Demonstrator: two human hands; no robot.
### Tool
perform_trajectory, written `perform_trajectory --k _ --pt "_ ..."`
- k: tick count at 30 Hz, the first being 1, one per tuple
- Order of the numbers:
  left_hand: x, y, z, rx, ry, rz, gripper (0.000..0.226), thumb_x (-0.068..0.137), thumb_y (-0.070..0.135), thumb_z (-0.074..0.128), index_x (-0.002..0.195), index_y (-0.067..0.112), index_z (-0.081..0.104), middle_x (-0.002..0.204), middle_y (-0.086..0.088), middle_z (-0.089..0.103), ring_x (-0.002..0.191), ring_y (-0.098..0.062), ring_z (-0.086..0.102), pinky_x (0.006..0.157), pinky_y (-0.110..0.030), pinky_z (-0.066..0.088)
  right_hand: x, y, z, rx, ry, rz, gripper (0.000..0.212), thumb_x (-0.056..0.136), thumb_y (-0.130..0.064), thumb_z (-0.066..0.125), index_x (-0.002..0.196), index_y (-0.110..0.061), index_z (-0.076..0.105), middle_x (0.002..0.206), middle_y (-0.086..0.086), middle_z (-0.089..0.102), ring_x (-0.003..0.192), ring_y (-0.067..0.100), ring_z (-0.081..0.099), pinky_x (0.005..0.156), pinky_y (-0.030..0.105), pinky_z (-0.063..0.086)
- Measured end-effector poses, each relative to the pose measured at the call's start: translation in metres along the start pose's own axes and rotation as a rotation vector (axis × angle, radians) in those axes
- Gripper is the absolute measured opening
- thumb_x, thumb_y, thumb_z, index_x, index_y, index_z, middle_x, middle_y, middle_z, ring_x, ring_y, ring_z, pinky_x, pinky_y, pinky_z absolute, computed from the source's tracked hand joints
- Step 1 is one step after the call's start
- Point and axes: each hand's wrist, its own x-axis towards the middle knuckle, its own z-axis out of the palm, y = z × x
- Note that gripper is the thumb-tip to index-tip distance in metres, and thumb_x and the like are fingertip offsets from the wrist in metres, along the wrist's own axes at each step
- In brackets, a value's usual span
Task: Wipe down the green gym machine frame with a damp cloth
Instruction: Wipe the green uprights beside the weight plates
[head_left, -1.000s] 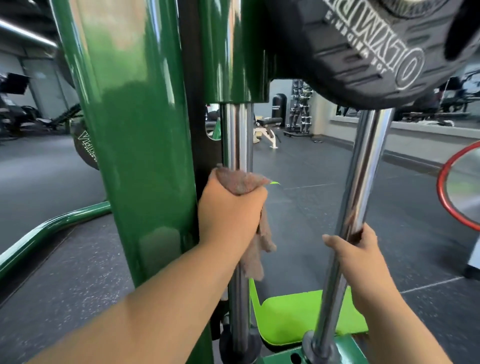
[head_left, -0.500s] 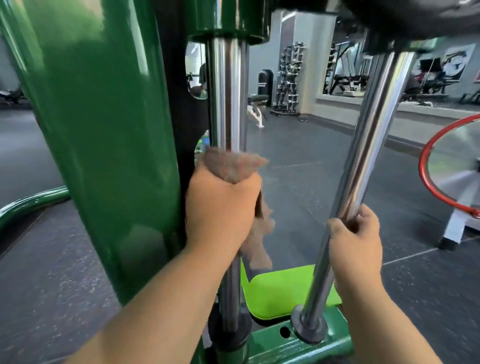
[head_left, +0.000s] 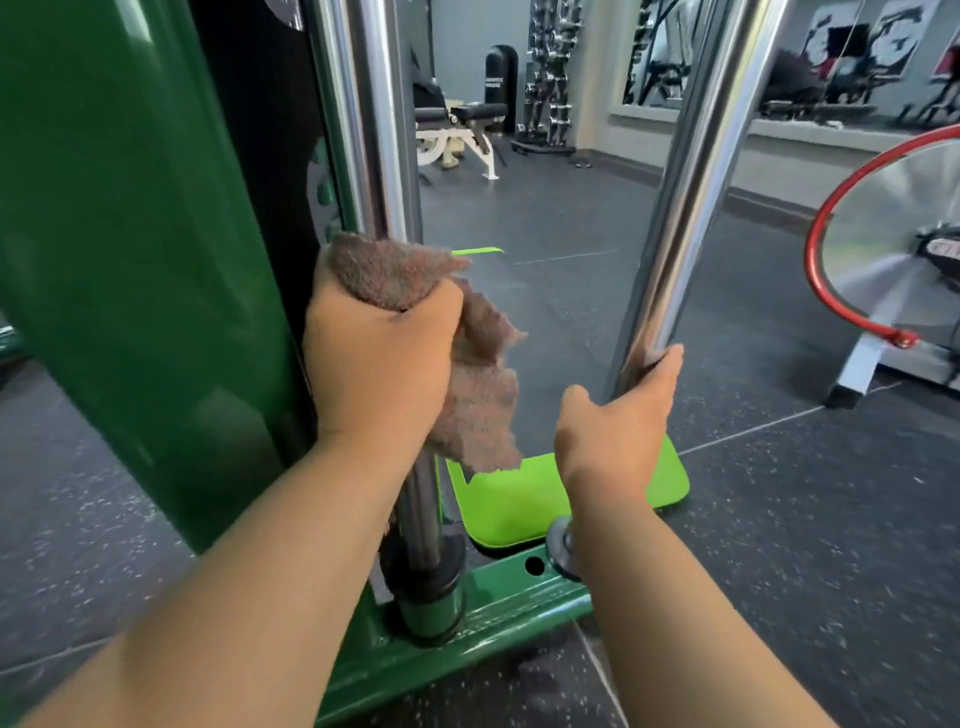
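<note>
Head view, looking forward and down at two bare forearms reaching toward a gym machine. The left hand (head_left: 376, 358) is closed in a fist around a brownish-pink cloth (head_left: 462, 374), clamping it against the left chrome guide rod (head_left: 374, 130). Part of the cloth bunches above the fist and a loose flap hangs down on the right of the hand. Whether the cloth is damp cannot be told. The right hand (head_left: 618, 415) wraps loosely around the right chrome guide rod (head_left: 696, 156), low on the rod, fingers curled behind it and thumb apart in front; it holds no cloth and seems only to steady the person.

The green frame upright (head_left: 130, 234) fills the left of the scene, just beside the left hand, glossy and reflective. The green base bar (head_left: 498, 597) runs across near the bottom, carrying the feet of both rods. A bright lime-green plate (head_left: 524, 509) lies on the floor just beyond the base bar.

As a judgement, the work is partway at most: the cloth is on a chrome rod, not on green paint, and nothing shows which green surfaces are already wiped. The upright and base bar both look left to do.

No containers, such as a bucket or spray bottle, are in view. Far off stand a bench (head_left: 457, 130) and a red-rimmed steel disc (head_left: 893, 234) at right.
</note>
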Motion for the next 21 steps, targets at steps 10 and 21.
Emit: perform_trajectory --k 10,21 --pt "-0.015 -0.022 -0.002 -0.062 -0.021 -0.058 0.024 0.072 0.004 0.066 0.076 0.024 0.054 0.051 0.013 0.062 0.041 -0.011 0.060 0.039 -0.036 0.053 -0.033 0.028 -0.015 -0.139 -0.160 -0.004 0.094 0.084 -0.013 0.060 0.157 -0.028 0.003 0.161 -0.007 0.026 0.141 0.018 0.037 0.115 0.036 0.032" --pt "-0.073 -0.134 -0.024 0.268 -0.131 -0.278 0.035 0.078 0.014 0.073 0.086 0.038 0.048 0.060 0.053 0.047 0.054 0.023 0.050 0.052 -0.009 0.042 -0.063 0.050 -0.007 -0.203 -0.207 -0.096 0.070 0.087 -0.003 0.054 0.151 -0.021 0.031 0.166 -0.010 -0.002 0.148 0.003 0.011 0.087 -0.009 0.010"
